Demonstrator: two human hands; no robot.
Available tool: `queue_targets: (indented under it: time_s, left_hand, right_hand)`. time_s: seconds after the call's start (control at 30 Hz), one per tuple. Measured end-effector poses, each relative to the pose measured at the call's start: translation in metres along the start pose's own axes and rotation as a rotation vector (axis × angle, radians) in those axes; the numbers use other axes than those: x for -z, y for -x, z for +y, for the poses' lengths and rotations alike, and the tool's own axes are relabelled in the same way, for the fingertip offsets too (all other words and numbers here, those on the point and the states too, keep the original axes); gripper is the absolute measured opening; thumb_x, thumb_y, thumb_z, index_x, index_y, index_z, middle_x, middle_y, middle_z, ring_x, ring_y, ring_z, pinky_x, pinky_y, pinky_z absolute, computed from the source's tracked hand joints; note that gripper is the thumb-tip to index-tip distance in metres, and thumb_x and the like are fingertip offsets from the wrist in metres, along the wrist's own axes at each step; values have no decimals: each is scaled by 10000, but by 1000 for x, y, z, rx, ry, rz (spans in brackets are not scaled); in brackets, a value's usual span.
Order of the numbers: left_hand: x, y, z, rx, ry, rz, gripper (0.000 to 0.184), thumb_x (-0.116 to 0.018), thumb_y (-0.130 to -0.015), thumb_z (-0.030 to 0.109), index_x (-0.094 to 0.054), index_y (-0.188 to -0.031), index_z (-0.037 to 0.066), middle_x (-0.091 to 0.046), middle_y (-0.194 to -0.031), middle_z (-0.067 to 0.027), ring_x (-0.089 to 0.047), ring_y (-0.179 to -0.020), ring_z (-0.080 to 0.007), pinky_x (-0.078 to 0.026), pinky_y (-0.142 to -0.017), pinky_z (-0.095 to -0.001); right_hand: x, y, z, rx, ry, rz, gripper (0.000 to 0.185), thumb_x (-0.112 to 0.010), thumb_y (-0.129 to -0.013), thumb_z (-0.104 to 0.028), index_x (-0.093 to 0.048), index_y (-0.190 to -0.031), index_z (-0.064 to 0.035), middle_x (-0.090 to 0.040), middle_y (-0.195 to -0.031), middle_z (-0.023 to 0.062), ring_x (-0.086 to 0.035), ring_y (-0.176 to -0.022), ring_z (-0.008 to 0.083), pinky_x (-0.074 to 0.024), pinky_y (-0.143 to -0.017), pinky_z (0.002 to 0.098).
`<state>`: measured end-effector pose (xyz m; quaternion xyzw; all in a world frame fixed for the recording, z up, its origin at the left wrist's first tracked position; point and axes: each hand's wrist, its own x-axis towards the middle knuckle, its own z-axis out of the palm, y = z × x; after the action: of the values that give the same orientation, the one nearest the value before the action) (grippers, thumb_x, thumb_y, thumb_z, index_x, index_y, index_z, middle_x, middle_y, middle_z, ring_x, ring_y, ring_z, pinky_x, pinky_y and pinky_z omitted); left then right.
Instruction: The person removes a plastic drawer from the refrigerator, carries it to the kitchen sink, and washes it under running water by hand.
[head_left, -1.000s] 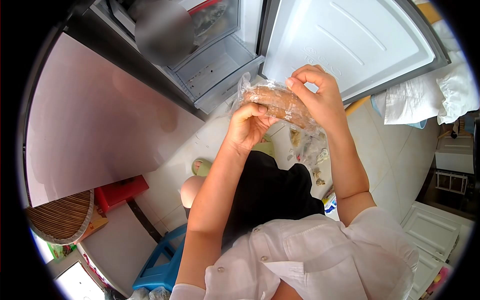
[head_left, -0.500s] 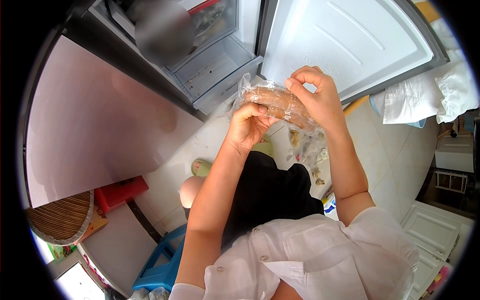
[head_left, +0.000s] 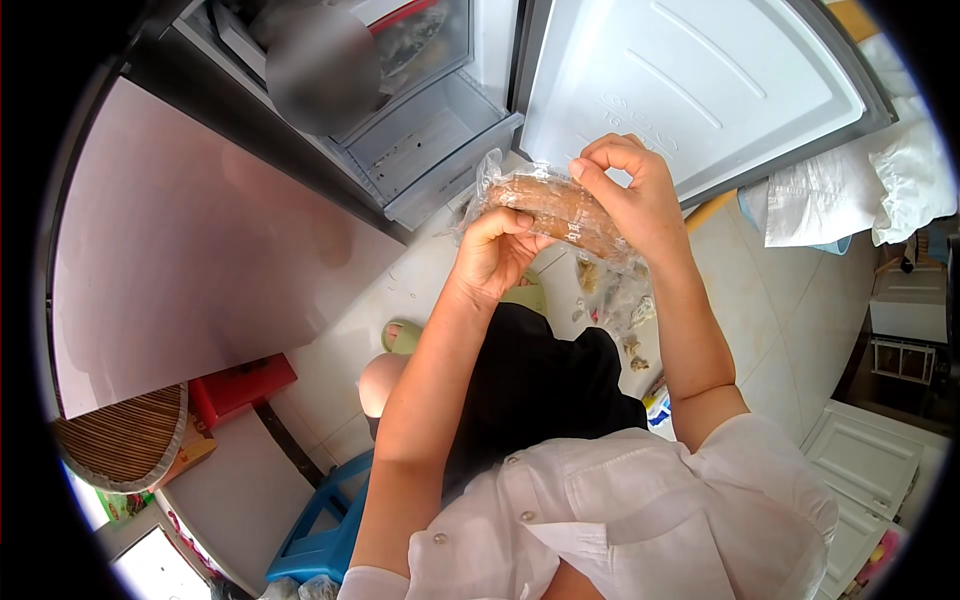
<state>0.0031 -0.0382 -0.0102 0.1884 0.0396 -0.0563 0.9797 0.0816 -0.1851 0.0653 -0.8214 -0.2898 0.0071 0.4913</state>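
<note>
A clear plastic bag wraps a long brown, sausage-shaped food, with faint white print on the film. My left hand is closed on the package from below, its thumb across the near side. At the upper right edge my right hand pinches the plastic between thumb and forefinger. The package is held up in front of an open freezer drawer, which has small dark crumbs on its bottom.
The fridge's white inner door stands open at the right, the pinkish door at the left. Plastic bags with scraps lie on the tiled floor. A blue stool is at lower left. White cloth hangs at right.
</note>
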Motion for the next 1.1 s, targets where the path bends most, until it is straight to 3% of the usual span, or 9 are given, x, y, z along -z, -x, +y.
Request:
queue_targets:
  time_s: [0.53,0.63,0.73,0.83,0.93,1.1]
  left_hand:
    - [-1,2,0,1,-26,45,343,-524,-723,41,-549,-1062,-2,-621,-1003,-110,-611,-925,-230,-492,-868,-374]
    - [-5,2,1,-6,-24,83,333,-540,-751,69,-540,-1078,5,-620,-1006,-106,-613,-920,-228,-497,-854,-369]
    - [-7,2,3,-21,-15,173,329,-556,-775,103,-528,-1091,14,-617,-1017,-102,-615,-920,-230,-501,-835,-365]
    - [-5,0,5,-47,22,219,331,-563,-783,122,-521,-1096,21,-612,-1031,-104,-613,-934,-235,-499,-832,-363]
    - [-1,0,5,-60,39,215,320,-550,-791,158,-536,-1088,39,-613,-1069,-110,-609,-977,-251,-496,-863,-384]
    - [-7,2,2,-106,41,218,319,-558,-803,179,-534,-1088,37,-594,-1100,-102,-587,-1024,-257,-472,-904,-411]
  right_hand:
    - [-1,0,2,3,-19,7,180,-647,-809,-120,-622,-696,18,-602,-743,44,-513,-818,151,-376,-781,296]
    - [2,-1,3,-104,-71,-18,238,-643,-812,-220,-654,-734,5,-629,-752,52,-538,-825,157,-406,-782,316]
    - [7,1,11,-257,-223,-49,301,-644,-823,-269,-662,-942,6,-634,-846,52,-539,-878,142,-405,-770,299]
    - [6,10,28,-206,-198,15,490,-695,-784,-313,-582,-1153,-12,-622,-949,65,-543,-938,149,-421,-788,293]
    - [-1,24,38,-288,-389,89,647,-757,-722,-309,-506,-1249,-31,-599,-1014,83,-554,-950,169,-433,-821,289]
    - [-9,43,55,-549,-832,60,585,-793,-687,-254,-547,-1148,10,-603,-1000,95,-566,-938,165,-438,-847,297]
